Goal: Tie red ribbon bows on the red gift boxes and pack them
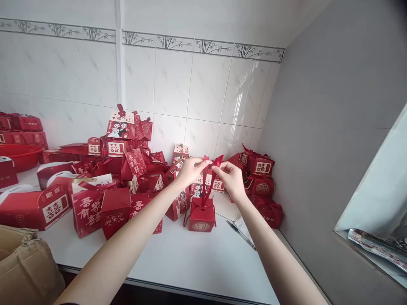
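Note:
A small red gift box point(202, 215) stands on the white counter point(190, 262), with a red ribbon point(210, 169) rising from its top. My left hand point(190, 169) pinches the ribbon's left end above the box. My right hand point(230, 178) pinches the right end, so both hands hold the ribbon taut at about the same height. The box itself rests on the counter and is touched by neither hand.
Several red wedding gift boxes point(95, 186) are piled at the left and against the tiled wall. A group of red pouches point(262, 186) sits in the right corner. A pen point(241, 234) lies on the counter by my right forearm. A cardboard box point(25, 262) is at bottom left, a red basin point(19, 156) at far left.

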